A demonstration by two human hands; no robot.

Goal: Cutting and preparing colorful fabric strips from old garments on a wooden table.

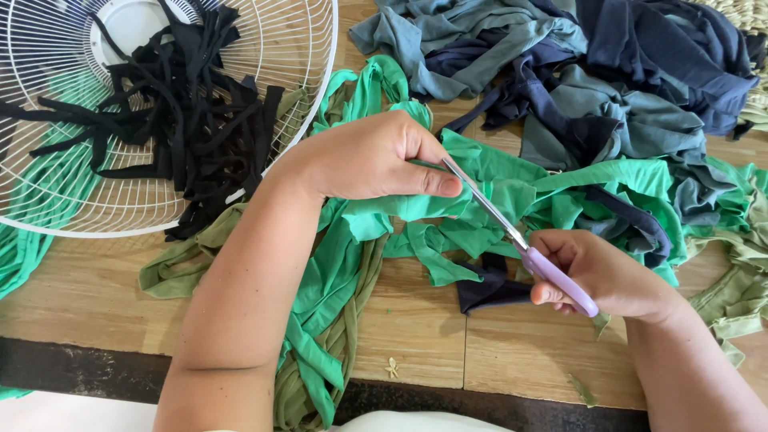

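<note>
The left hand (372,160) pinches a fold of green cloth (480,196) at the middle of the view, fingers clenched on it with the thumb pressing on top. The right hand (596,272), at about four o'clock from it, has its fingers closed through the lilac handles of the scissors (520,240), whose blades point toward ten o'clock and meet the cloth just beside the left thumb; whether the blades are parted is hard to tell.

The cloth looks like thin, soft jersey: light, limp, likely to stretch and curl, so it is best held taut close to the blades. It is bright green, crumpled, trailing in long strips over the wooden floor (416,336). Black strips (192,112) lie on a white fan grille (48,72) at ten o'clock; grey and navy cloth (608,72) is heaped at one o'clock.
</note>
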